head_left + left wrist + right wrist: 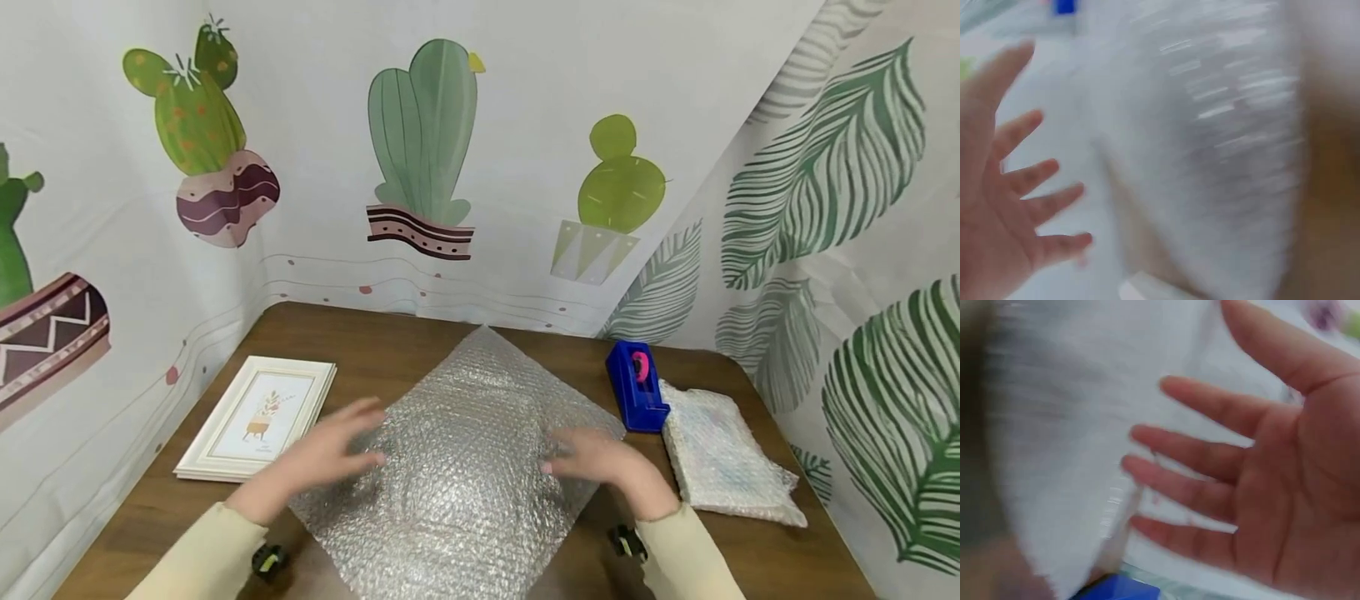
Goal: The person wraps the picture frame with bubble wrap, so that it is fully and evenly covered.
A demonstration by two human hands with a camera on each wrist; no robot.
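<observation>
A sheet of clear bubble wrap (465,450) lies on the table, turned so one corner points to the back. Over its left side is my left hand (330,446), blurred, with its fingers spread. My right hand (592,458) is above the sheet's right side, fingers also apart. Both wrist views show bare palms: the left hand (1010,206) and the right hand (1260,462) hold nothing. Whether either hand touches the bubble wrap, I cannot tell. Left of the sheet lies a white picture frame (258,417) with a plant print, close to my left hand.
A blue tape dispenser (637,387) with a pink core stands right of the sheet. Beside it lies a bubble-wrapped flat package (723,454). The brown wooden table (390,333) meets a patterned cloth backdrop (517,167) behind and at both sides.
</observation>
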